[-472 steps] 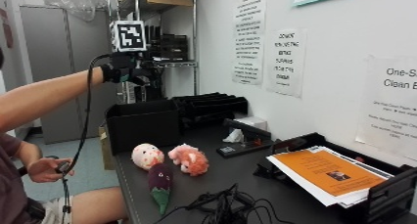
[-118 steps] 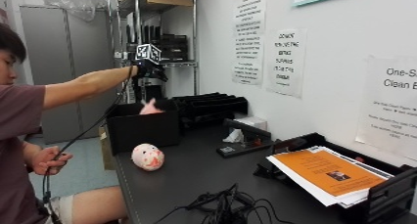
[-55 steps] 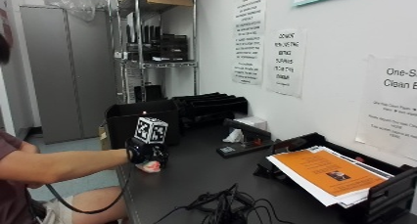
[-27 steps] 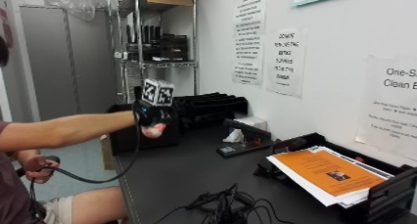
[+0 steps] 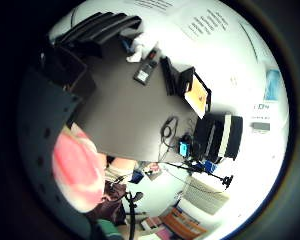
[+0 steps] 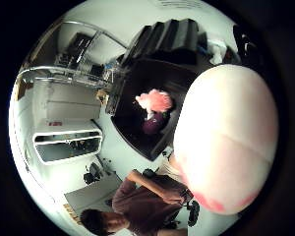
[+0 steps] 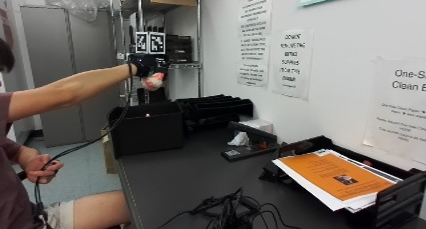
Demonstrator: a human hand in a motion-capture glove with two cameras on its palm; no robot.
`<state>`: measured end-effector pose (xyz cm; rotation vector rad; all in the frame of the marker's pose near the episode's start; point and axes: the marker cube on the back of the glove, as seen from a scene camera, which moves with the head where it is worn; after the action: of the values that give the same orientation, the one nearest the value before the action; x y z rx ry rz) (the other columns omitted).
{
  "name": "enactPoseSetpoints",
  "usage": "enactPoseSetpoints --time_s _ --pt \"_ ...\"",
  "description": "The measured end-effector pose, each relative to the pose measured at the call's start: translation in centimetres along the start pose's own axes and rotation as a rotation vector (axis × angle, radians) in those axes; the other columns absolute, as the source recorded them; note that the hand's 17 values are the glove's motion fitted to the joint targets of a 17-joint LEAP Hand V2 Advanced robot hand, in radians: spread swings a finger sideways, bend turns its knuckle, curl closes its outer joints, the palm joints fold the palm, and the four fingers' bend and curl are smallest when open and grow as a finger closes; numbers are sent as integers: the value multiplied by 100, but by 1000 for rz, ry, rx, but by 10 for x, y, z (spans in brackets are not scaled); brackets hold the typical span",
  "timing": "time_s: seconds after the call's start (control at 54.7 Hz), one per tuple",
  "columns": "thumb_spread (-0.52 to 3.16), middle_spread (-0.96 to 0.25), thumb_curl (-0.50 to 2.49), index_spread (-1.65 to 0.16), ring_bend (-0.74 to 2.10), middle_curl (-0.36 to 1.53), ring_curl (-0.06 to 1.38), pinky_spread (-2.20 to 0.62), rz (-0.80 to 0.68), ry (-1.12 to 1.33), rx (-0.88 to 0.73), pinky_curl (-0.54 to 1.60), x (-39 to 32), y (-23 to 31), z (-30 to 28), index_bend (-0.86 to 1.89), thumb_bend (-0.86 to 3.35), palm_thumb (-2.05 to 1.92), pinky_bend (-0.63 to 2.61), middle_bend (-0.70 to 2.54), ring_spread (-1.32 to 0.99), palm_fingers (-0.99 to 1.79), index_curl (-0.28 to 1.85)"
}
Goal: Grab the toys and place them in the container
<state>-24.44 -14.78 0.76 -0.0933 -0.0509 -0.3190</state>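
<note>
Outside view: gloved right hand raised in the upper left of the frame, fingers curled round a pink-and-white toy, held high above the black container. Container standing at the far left end of the dark worktop, near its edge. Stack of black trays just behind the container, against the wall. At lower right, a tray of papers with an orange sheet on top; cables bunched at the bottom centre. Bare hand low at the left edge, gripping a cable.

Thumb-side palm view: toy filling the right half of the frame, close to the palm. Open container at centre, with a pink toy and a dark purple toy lying inside, touching each other.

Little-finger-side palm view: toy at lower left, pressed beside the glove. Bare worktop across the centre, papers and cables toward its right.
</note>
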Motion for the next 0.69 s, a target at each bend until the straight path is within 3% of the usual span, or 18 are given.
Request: enactPoseSetpoints --time_s 0.219,0.347,0.439,0.457,0.493,0.548,0.566,0.585,0.603,0.621,0.694 --pt "50 -40 98 -40 127 99 93 -33 -140 -62 5 67 -113 -37 10 91 5 72 128 122 -55 36 90" --pt "50 -39 100 -39 129 100 93 -32 -186 -75 17 67 -137 -35 19 86 4 72 130 119 -53 27 94" --pt "54 -40 101 -37 132 97 93 -30 -173 31 -144 67 -145 -33 31 73 4 74 131 110 -51 12 94" --pt "59 -40 101 -36 133 94 92 -28 -172 59 -187 66 -145 -32 34 66 4 73 129 101 -50 -1 91" --pt "59 -41 101 -36 134 95 92 -28 -166 86 -255 67 -146 -30 39 67 3 74 132 104 -49 9 93" --pt "82 -32 92 -32 105 82 84 -17 -141 97 -338 64 -151 -30 45 38 -8 51 134 69 -38 -56 80" --pt "86 -28 90 -30 97 79 83 -15 -138 95 -352 63 -152 -30 47 32 -7 48 135 62 -34 -61 78" --pt "90 -32 90 -31 105 80 85 -15 -140 88 -356 60 -154 -30 48 33 -2 52 130 66 -36 -31 79" --pt "93 -23 86 -28 84 75 79 -11 -145 78 -349 61 -155 -31 49 23 -7 43 134 52 -30 -63 73" --pt "96 -18 83 -26 73 72 77 -8 -152 66 -338 60 -157 -32 49 18 -9 37 134 44 -26 -70 71" --pt "105 -7 74 -22 50 64 69 -2 -170 37 -292 57 -159 -33 47 7 -8 25 127 25 -16 -62 61"
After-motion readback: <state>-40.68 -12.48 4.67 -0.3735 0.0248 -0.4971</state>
